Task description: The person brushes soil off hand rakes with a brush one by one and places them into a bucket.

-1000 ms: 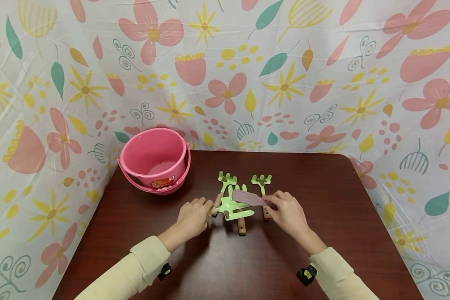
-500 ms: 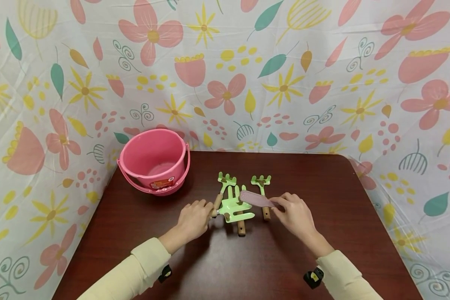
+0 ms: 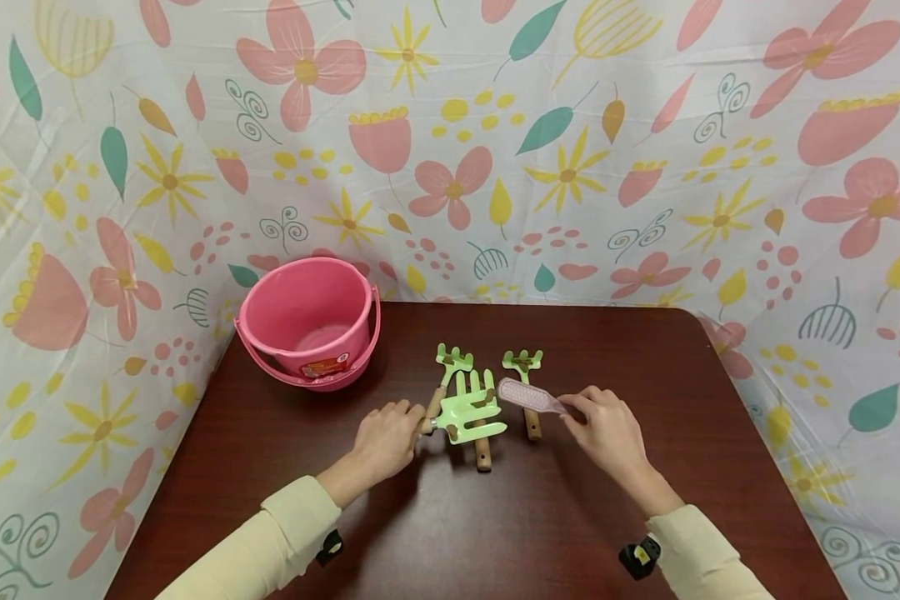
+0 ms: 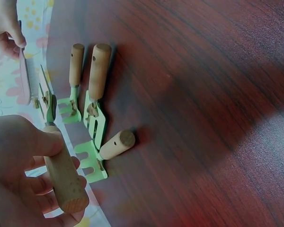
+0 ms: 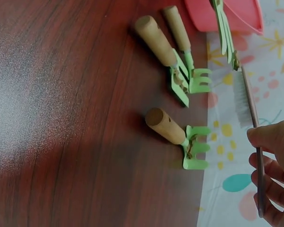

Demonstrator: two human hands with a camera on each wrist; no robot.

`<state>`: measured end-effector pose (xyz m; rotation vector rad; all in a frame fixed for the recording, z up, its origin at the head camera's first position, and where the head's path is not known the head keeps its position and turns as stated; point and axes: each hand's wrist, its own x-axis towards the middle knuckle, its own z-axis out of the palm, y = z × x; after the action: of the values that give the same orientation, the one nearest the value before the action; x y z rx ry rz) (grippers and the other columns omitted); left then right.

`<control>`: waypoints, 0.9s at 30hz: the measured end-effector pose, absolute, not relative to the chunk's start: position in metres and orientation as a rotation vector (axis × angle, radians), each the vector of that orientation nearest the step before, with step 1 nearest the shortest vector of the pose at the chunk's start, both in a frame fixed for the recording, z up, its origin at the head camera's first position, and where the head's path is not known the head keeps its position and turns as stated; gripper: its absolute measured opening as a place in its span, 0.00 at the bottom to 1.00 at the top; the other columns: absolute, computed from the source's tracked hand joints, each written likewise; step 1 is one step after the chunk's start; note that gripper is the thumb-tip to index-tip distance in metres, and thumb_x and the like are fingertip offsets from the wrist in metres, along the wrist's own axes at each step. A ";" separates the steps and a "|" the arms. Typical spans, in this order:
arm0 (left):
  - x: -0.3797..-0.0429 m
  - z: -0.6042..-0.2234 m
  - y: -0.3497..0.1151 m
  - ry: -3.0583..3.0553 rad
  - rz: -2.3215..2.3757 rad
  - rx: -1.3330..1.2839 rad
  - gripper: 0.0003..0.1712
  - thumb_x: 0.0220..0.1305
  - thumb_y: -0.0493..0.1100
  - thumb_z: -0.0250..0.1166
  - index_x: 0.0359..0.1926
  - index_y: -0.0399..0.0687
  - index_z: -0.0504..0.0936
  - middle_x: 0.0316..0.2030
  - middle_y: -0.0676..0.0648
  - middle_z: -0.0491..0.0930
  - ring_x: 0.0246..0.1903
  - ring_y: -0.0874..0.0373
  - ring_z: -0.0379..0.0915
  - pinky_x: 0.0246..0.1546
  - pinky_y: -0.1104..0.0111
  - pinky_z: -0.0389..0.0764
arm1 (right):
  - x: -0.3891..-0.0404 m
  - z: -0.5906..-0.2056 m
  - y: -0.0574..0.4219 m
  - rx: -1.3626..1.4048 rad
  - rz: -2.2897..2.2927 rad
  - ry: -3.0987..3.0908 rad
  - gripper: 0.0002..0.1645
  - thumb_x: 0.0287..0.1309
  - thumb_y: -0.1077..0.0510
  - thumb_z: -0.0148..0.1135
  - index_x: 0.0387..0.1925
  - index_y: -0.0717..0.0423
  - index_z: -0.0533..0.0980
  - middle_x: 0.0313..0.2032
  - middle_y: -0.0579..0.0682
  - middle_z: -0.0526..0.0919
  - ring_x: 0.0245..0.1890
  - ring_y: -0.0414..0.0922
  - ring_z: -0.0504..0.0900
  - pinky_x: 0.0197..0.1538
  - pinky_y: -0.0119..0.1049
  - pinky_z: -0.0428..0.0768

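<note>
My left hand (image 3: 386, 437) grips the wooden handle of a light green hand fork (image 3: 471, 419), its tines pointing right above the table. Brown smudges mark the fork, and in the left wrist view the thumb (image 4: 49, 142) lies along the handle (image 4: 66, 179). To the right, my right hand (image 3: 607, 429) pinches the thin handle of a pinkish brush (image 3: 525, 395). Its white bristles (image 5: 241, 99) show in the right wrist view, close to the fork's brown-smeared tine tips (image 5: 235, 61). Whether bristles and tines touch, I cannot tell.
On the dark wooden table (image 3: 645, 375) lie two small green rakes, a left rake (image 3: 453, 360) and a right rake (image 3: 523, 362), and another hand fork (image 3: 483, 450) between them, all with brown smudges. A pink bucket (image 3: 311, 321) stands back left. Floral cloth (image 3: 450, 167) hangs behind.
The brush and my right hand have moved right, from over the held fork's tines to just past their tips. The left hand and the fork it holds stay nearly still.
</note>
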<state>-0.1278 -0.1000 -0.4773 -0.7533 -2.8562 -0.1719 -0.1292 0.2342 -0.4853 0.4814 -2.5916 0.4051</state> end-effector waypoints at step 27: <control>-0.128 -0.482 -0.090 -2.879 -0.188 -0.761 0.13 0.50 0.45 0.67 0.38 0.50 0.78 0.27 0.50 0.73 0.28 0.54 0.73 0.22 0.65 0.71 | -0.133 -0.481 0.194 0.618 0.457 -2.499 0.18 0.34 0.61 0.74 0.35 0.50 0.84 0.26 0.44 0.78 0.24 0.44 0.71 0.25 0.38 0.67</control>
<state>-0.1280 -0.0898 -0.4822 -0.7610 -2.8794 -0.1881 -0.1332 0.1942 -0.4814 0.6184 -2.4988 0.4571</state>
